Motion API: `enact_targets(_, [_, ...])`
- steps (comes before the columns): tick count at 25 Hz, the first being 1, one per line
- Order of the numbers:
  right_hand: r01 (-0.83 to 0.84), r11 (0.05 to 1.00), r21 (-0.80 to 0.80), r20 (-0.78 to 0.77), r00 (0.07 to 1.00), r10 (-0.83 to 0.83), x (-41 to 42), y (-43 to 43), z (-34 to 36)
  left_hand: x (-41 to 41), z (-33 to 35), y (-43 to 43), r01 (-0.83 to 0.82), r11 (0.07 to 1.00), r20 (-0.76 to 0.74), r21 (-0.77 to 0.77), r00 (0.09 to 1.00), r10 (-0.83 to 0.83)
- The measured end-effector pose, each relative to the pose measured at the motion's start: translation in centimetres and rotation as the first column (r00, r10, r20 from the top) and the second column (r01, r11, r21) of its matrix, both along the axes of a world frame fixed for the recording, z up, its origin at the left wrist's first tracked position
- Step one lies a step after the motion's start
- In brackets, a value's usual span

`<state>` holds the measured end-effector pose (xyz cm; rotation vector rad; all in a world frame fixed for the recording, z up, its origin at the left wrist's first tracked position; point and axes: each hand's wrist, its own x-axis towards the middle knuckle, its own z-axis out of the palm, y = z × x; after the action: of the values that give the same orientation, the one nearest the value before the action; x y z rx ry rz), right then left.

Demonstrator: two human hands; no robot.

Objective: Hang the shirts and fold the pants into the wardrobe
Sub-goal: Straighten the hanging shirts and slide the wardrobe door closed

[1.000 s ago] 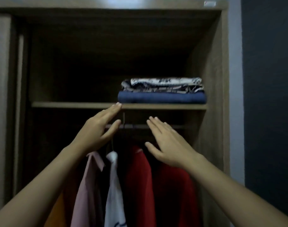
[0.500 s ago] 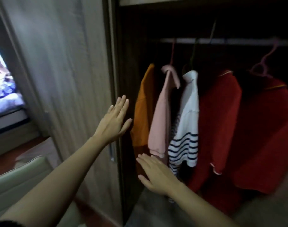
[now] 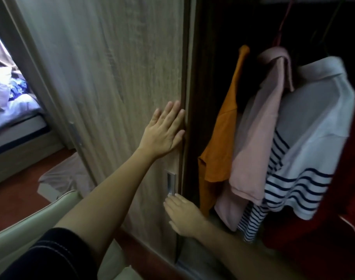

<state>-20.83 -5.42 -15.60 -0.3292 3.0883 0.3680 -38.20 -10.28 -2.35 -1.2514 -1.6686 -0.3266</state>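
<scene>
We find the wardrobe [image 3: 189, 57] open on its right side, and in its dark interior hang an orange shirt [image 3: 221, 142] nearest the door, a pink shirt [image 3: 259, 138] just beside it, and a white shirt [image 3: 314, 122] with dark blue stripes across its lower half. Red cloth [image 3: 352, 178] shows at the far right edge. The pink collar overlaps the white one, and the three shirts hang close together. To their left stands the pale wood-grain door [image 3: 112, 77], with a recessed metal handle [image 3: 171, 183] near its edge. The left hand [image 3: 164, 132] lies flat on the door above the handle, fingers straight and close together, tips at the door's edge. The right hand [image 3: 182, 215] sits below the handle, fingers loosely extended and holding nothing, fingertips touching its lower end. Farther left we see a bed [image 3: 10, 110] with rumpled bedding, and a pale green cushion [image 3: 31, 223] low in front of the door.
</scene>
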Motion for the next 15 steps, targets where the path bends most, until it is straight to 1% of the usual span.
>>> enact_targets(1, [0.012, 0.998, 0.067, 0.014, 1.000, -0.013, -1.2, -0.4, -0.7, -1.1, -0.3, 0.3, 0.045, 0.999, -0.076, 0.022, 0.996, -0.043])
enact_targets(3, [0.047, 0.966, 0.254, 0.024, 0.998, -0.055, -3.3, -0.5, -1.7, -2.4, -0.6, 1.1, 0.122, 0.989, -0.173, 0.079, 0.979, -0.107])
enact_targets(5, [0.048, 0.880, 0.472, 0.026, 0.997, -0.068, -4.9, -0.3, -2.2, -3.2, -1.0, 1.8, 0.180, 0.975, -0.213, 0.132, 0.965, -0.149])
enact_targets(7, [0.014, 0.797, 0.604, 0.048, 0.997, -0.055, -6.0, -0.2, -2.3, -3.3, -1.2, 2.1, 0.216, 0.964, -0.246, 0.155, 0.953, -0.174])
enact_targets(10, [-0.046, 0.682, 0.730, 0.125, 0.990, -0.067, -7.1, -0.8, -3.4, -3.8, -1.2, 2.2, 0.242, 0.954, -0.253, 0.174, 0.948, -0.194])
enact_targets(11, [-0.050, 0.628, 0.776, 0.134, 0.987, -0.087, -7.3, -1.0, -3.6, -3.9, -1.3, 2.2, 0.242, 0.954, -0.253, 0.179, 0.948, -0.193])
enact_targets(12, [-0.047, 0.596, 0.802, 0.131, 0.986, -0.100, -7.4, -1.2, -3.5, -3.9, -1.4, 2.2, 0.240, 0.954, -0.252, 0.178, 0.948, -0.192])
enact_targets(13, [-0.055, 0.583, 0.810, 0.126, 0.989, -0.081, -7.7, -1.1, -3.4, -3.7, -1.4, 2.3, 0.239, 0.956, -0.252, 0.173, 0.949, -0.191])
enact_targets(14, [-0.061, 0.593, 0.803, 0.119, 0.991, -0.059, -7.9, -1.0, -3.0, -3.6, -1.4, 2.3, 0.237, 0.956, -0.253, 0.170, 0.949, -0.191])
enact_targets(15, [-0.069, 0.623, 0.780, 0.124, 0.991, -0.045, -8.1, -0.8, -2.6, -3.5, -1.4, 2.2, 0.238, 0.957, -0.252, 0.167, 0.948, -0.192])
